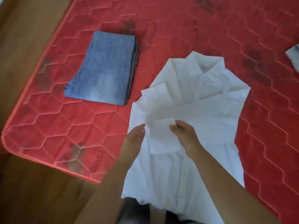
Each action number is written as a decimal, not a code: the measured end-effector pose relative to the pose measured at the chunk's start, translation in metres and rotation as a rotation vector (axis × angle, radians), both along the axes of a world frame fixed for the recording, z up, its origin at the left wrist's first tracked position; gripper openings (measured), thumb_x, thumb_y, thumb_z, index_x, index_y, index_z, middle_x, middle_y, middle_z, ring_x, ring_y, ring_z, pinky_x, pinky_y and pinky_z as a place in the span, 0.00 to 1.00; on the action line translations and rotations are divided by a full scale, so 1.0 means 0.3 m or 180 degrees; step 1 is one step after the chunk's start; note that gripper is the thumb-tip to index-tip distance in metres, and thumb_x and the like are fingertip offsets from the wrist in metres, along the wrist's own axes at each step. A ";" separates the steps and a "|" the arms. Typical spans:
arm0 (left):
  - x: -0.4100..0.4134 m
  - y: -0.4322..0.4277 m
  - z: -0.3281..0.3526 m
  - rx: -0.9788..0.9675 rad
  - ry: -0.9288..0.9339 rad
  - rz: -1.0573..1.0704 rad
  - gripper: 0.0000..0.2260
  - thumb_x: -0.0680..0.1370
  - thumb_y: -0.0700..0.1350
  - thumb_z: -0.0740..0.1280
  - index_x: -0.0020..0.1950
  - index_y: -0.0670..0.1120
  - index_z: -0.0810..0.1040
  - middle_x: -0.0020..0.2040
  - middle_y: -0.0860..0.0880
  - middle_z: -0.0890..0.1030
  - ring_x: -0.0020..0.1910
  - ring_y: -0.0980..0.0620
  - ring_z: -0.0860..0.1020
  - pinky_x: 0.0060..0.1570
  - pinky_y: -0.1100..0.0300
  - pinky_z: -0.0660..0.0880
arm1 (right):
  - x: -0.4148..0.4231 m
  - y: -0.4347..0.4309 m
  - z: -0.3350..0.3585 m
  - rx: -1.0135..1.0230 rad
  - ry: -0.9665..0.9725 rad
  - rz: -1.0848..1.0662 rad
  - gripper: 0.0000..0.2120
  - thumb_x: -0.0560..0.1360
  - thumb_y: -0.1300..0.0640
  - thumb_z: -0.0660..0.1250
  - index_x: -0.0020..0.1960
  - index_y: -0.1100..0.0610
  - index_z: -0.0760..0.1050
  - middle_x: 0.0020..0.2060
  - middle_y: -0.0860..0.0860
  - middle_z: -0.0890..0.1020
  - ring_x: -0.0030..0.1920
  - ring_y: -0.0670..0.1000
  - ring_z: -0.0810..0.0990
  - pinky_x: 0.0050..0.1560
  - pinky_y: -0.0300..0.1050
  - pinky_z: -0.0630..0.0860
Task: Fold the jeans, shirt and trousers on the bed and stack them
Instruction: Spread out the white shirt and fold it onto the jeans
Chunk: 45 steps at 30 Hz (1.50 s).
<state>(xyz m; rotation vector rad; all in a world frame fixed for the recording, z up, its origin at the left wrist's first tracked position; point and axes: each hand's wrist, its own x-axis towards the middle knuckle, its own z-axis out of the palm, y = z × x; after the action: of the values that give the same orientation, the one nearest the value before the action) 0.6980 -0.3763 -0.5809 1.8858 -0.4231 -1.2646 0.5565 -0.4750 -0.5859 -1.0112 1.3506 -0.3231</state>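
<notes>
Step in hand: folding the shirt [210,120]; both sleeves already lie crossed over the chest, and the cuff [161,136] of the upper one is being placed.
Right hand [184,136]: thumb and forefinger pinch the cuff's far right corner.
Left hand [134,139]: fingers straight, tips touching the cuff's left edge.
Doing it well: I would lay the cuff flat inside the shirt's outline and in line with the buttons, smooth the sleeve from shoulder to cuff, then fold the sides in evenly before bringing the hem up.
Risk: the thin cloth likely slips or puckers if one corner is pulled alone.
Shirt, place: on the bed [64,126], front up, directly before the person.
Shirt, pointing: collar [200,63] away from the person, hem toward them and hanging over the near edge.
Long axis: near to far, leaning right at the collar end.
Jeans [103,68]: folded, left of the shirt, apart from it.
Trousers: a scrap of cloth [293,57] at the right edge may be them; cannot tell.
</notes>
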 end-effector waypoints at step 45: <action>-0.581 -0.469 -0.422 -0.0095 -0.3493 -0.3613 0.23 0.77 0.52 0.52 0.71 0.45 0.62 0.72 0.42 0.65 0.70 0.38 0.64 0.51 0.29 0.68 | -0.759 -0.145 -0.296 0.0353 0.0447 -0.0833 0.14 0.73 0.55 0.68 0.56 0.60 0.74 0.42 0.54 0.81 0.42 0.48 0.80 0.43 0.36 0.75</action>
<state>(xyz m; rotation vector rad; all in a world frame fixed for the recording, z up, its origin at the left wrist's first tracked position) 0.5238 -0.5169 -0.7077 2.2047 -2.2796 -0.6081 0.3289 -0.5185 -0.6747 -0.7769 1.6153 -0.3735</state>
